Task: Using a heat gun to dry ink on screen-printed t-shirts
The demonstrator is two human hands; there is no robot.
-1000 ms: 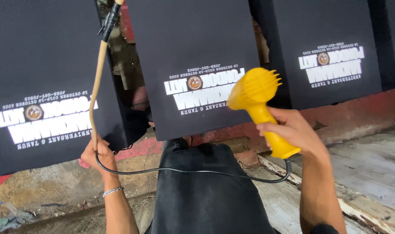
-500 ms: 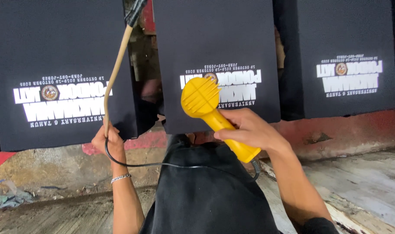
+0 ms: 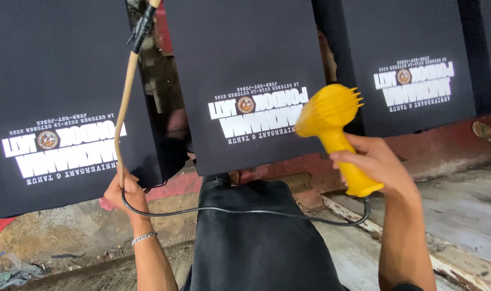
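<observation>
— Start at the left. What is the left hand (image 3: 126, 189) doing?

— It sits at about eight o'clock in the view, fingers curled shut around a tan cord (image 3: 125, 108) that rises toward eleven o'clock, where a black plug joint (image 3: 142, 26) hangs. A thin black cable (image 3: 245, 211) leaves the same fist and sags across toward four o'clock. A bracelet (image 3: 144, 237) circles the wrist.

— Why grip the cord there?

— My guess is to keep the slack lifted away from the black printed panels, so it doesn't drag over them.

— And those panels?

— Three stand out in a row, slanted: the left panel (image 3: 51, 81) at nine o'clock, the middle panel (image 3: 245, 59) at twelve, the right panel (image 3: 407, 48) at two. Each carries a white print with a round emblem, upside down from here. A dark cloth (image 3: 256, 248) lies at six o'clock, below the middle panel.

— Now the right.

— The right hand (image 3: 377, 164) at three o'clock is closed tight on the handle of a yellow heat blower (image 3: 332, 116). Its round, finned head tilts up toward the middle panel, near the printed area but apart from it.

— Why that angle?

— Likely to send air onto the print. I cannot tell whether it is running. A reddish ledge (image 3: 445, 145) runs under the panels.
</observation>
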